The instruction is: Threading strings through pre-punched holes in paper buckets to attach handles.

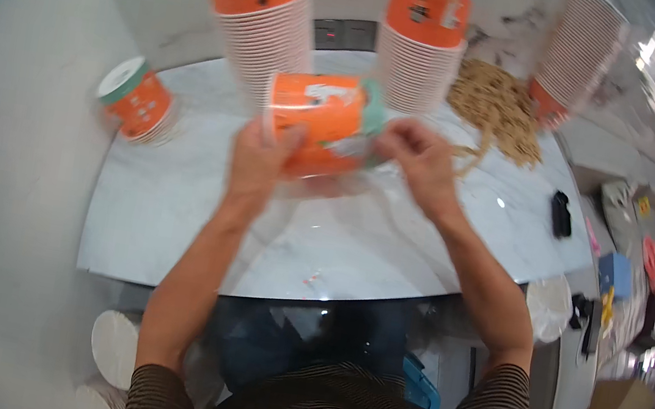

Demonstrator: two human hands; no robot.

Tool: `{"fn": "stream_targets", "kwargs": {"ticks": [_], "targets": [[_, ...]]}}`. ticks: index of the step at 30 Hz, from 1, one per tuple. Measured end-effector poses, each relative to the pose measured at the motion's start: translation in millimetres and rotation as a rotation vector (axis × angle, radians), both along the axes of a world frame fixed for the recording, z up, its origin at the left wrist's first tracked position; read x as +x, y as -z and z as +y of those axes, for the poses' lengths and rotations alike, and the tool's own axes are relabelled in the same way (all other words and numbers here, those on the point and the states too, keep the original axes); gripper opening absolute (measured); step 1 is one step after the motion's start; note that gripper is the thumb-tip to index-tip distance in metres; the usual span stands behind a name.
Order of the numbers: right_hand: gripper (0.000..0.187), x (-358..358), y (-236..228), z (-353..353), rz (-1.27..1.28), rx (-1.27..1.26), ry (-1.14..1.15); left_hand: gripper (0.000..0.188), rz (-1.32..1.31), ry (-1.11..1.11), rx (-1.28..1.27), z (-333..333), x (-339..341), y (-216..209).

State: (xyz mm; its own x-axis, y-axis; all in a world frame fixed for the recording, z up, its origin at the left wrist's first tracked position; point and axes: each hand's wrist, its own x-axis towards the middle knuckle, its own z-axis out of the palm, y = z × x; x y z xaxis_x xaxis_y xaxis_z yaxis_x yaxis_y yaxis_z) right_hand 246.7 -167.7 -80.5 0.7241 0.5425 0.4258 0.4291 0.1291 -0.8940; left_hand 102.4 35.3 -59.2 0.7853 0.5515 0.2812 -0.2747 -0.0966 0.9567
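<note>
At the centre of the frame, an orange-and-green paper bucket (320,118) is held sideways above a pale marbled bench (312,245). The left hand (257,163) clasps it near its white rim, apparently steadying it and leaving the green end accessible. There the right hand (427,173) bunches its fingers; blur hides whether they pinch anything. Tan cords (493,106) heap at upper right, seemingly for easy reach.

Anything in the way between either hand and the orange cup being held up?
Nothing visible. The left hand already grips the orange cup at its pale-rimmed end. The right hand is at the green end; blur hides whether its fingertips touch. The tan strips lie beyond that hand, not between.
</note>
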Motion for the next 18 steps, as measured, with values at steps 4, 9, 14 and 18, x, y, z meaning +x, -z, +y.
{"fn": "stream_targets", "kwargs": {"ticks": [4, 9, 14, 18], "targets": [[0.01, -29.4, 4.6, -59.9, -0.26, -0.507, -0.16, 0.021, 0.313, 0.102, 0.815, 11.4, -40.9, -58.3], [0.013, 55.4, -0.7, -138.1, -0.123, -0.489, 0.225, 0.025, 0.273, 0.322, 1.279, -2.1, -45.8, -52.2], [0.016, 106.7, 12.4, -148.2, -0.162, -0.601, 0.295, 0.032, 0.11, 0.25, 1.445, -34.9, -31.0, -48.5], [0.018, 138.9, 25.7, -141.8, -0.467, -0.594, 0.328, 0.038, -0.247, 0.058, 1.418, -59.6, -24.0, -45.1]]}}
